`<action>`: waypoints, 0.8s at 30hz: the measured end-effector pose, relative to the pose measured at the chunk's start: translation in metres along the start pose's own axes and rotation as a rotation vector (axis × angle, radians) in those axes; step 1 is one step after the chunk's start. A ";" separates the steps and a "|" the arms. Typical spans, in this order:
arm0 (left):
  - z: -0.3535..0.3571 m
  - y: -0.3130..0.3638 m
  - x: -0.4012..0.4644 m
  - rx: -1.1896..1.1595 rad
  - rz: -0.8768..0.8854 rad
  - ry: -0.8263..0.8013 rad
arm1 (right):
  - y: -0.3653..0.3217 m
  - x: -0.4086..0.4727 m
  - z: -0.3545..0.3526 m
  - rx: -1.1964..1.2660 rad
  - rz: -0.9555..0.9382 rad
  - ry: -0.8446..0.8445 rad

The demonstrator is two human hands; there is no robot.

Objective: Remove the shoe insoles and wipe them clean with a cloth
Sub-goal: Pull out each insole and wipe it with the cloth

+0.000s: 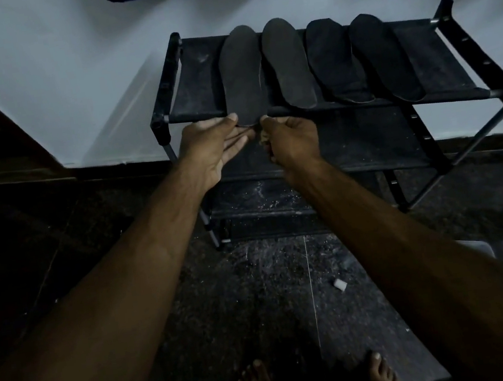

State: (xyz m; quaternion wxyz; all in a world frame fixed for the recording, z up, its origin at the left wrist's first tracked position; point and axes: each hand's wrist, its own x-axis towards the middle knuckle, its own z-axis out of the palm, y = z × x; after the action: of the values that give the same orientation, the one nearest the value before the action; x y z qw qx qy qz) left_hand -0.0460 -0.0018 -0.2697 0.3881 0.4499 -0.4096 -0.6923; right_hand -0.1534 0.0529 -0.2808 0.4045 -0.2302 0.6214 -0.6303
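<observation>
Four insoles on the shoe rack (439, 58)

Left hand (211, 150) pinches leftmost insole's (241, 74) heel at six o'clock; right hand (293, 141) clutches a cloth (265, 140).

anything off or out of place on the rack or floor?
Mostly tidy: four insoles lie side by side on the rack's top shelf. The leftmost insole overhangs the front edge, where the left hand pinches its heel. The right hand grips a cloth. A small white scrap lies on the floor.
</observation>
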 end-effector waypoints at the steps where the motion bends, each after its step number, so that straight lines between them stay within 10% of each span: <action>1: 0.000 0.000 0.001 0.001 0.007 0.002 | 0.000 0.000 0.001 0.003 -0.004 0.001; 24: 0.005 -0.012 -0.002 0.225 -0.077 0.084 | 0.004 -0.003 -0.013 0.022 0.038 -0.016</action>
State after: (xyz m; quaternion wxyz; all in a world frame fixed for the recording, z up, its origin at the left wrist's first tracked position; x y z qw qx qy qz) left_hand -0.0521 0.0053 -0.2789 0.3253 0.5346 -0.4505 -0.6367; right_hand -0.1613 0.0633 -0.2859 0.4240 -0.2189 0.6156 -0.6272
